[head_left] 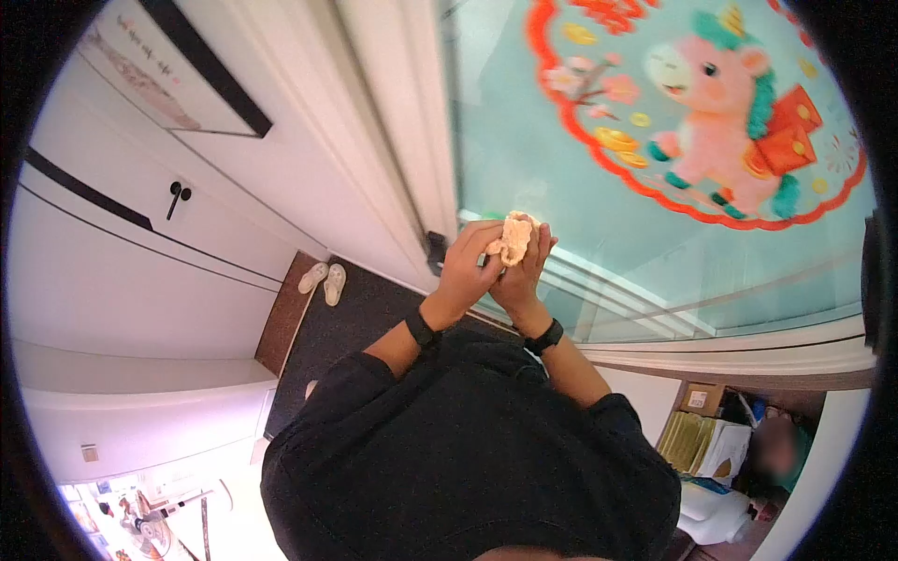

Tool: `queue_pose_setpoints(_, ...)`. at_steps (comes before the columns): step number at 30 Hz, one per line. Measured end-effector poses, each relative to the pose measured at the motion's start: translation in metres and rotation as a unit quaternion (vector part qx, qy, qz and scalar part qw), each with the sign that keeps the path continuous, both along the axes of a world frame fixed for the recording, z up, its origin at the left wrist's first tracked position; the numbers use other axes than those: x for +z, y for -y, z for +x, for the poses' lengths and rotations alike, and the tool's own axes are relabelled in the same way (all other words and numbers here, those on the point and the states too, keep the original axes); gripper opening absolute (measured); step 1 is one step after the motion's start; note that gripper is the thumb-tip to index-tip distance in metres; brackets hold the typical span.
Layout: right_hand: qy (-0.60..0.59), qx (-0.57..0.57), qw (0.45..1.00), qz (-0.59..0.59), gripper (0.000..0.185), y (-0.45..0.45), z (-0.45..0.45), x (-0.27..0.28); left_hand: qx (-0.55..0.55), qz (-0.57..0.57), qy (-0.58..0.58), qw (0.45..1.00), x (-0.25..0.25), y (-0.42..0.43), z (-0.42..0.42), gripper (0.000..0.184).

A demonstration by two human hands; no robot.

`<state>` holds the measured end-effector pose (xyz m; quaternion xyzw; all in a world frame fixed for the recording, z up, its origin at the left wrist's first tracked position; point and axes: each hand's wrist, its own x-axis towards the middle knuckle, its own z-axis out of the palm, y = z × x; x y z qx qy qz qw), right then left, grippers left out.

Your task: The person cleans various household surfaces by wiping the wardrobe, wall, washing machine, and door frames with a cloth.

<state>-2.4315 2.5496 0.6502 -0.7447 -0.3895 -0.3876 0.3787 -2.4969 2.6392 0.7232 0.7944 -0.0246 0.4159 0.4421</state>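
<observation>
A crumpled pale-yellow cloth [515,238] is bunched between my two hands, in front of the glass door. My left hand [464,268] pinches the cloth's left side with thumb and fingers. From the right and below, my right hand [525,276] grips it, with some fingers hidden behind the folds. Both wrists wear black bands. Close behind the hands stands the glass door [505,122], with a colourful unicorn picture [716,131] on it. Whether the cloth touches the glass I cannot tell.
A dark latch [436,251] sits on the door frame left of my hands. White shoes [334,284] stand by a dark mat [360,313]. At lower right, a shelf holds a cardboard box [703,399], yellow packets [686,443] and a white jug [713,512].
</observation>
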Motion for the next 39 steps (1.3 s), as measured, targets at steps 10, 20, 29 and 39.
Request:
queue_pose_setpoints(10,0.116,0.187,0.970,0.105,0.046,-0.127,-0.058,0.105,0.049,0.002,0.176,0.983,0.057,-0.110,-0.080,0.036)
queue_pose_setpoints(20,0.021,0.078,0.992,-0.095,0.049,-0.153,-0.051,-0.045,0.001,-0.087,-0.048,0.995,-0.065,-0.169,-0.074,0.032)
queue_pose_setpoints(29,0.122,0.065,0.986,0.096,0.039,-0.179,-0.040,0.083,-0.005,-0.083,0.099,0.992,0.037,-0.164,-0.056,0.035)
queue_pose_setpoints(39,0.117,0.074,0.990,0.028,0.044,-0.165,-0.028,-0.016,0.036,-0.073,0.081,0.993,-0.034,-0.161,-0.050,0.037)
